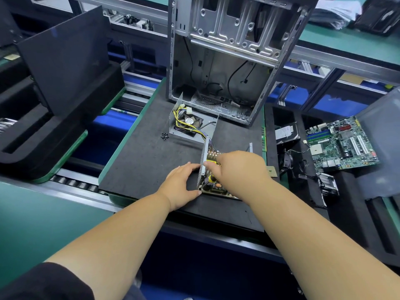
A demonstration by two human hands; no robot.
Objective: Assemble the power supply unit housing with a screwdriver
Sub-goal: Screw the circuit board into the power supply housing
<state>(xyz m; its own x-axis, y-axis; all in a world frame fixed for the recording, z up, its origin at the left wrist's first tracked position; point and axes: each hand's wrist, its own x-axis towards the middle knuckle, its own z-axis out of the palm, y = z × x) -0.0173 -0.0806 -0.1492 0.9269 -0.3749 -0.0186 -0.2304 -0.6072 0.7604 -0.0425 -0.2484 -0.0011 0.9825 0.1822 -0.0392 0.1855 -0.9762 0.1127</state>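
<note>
The open power supply base, a grey metal tray with its circuit board showing, lies on the black foam mat. My left hand grips its near left corner and wall. My right hand reaches over the board, closed on a yellow-and-black screwdriver whose tip points down at the near left corner. Behind, the housing's other half lies open with its fan and a bundle of yellow and black wires running to the board. A small heap of black screws sits to its left.
An empty grey computer case stands upright at the back of the mat. To the right, a black foam tray holds a green motherboard, a hard drive and cables. Black foam packaging sits at left over a roller conveyor.
</note>
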